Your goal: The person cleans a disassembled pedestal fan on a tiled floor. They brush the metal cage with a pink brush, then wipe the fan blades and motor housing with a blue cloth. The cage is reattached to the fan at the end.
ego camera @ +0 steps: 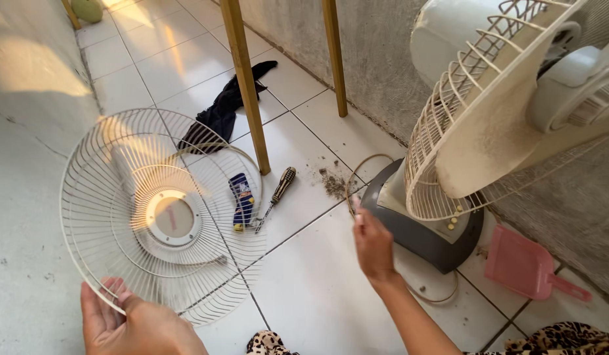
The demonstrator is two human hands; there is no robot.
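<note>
The front fan guard [163,213], a round white wire grille with a plastic disc at its centre, is held up off the tiled floor [317,289], tilted toward the camera. The left hand [130,322] grips its lower rim, fingers curled round the outer wire. The right hand [372,243] is free, fingers loosely together and holding nothing, hovering just beside the grey base of the fan [449,171].

The fan stands near the wall on the right, its dusty blade and rear guard leaning over the base. On the floor behind the held guard lie a screwdriver [278,194] and a small blue package [242,200], with a patch of dirt [333,185] nearby. A black cloth [222,112] lies by a wooden leg [245,85]. A pink dustpan [528,266] sits at the right of the base.

Held by one edge only, the guard could swing or slip and strike the tiles, bending its thin wires. The fan looks top-heavy, so a nudge from the right hand might tip it.
</note>
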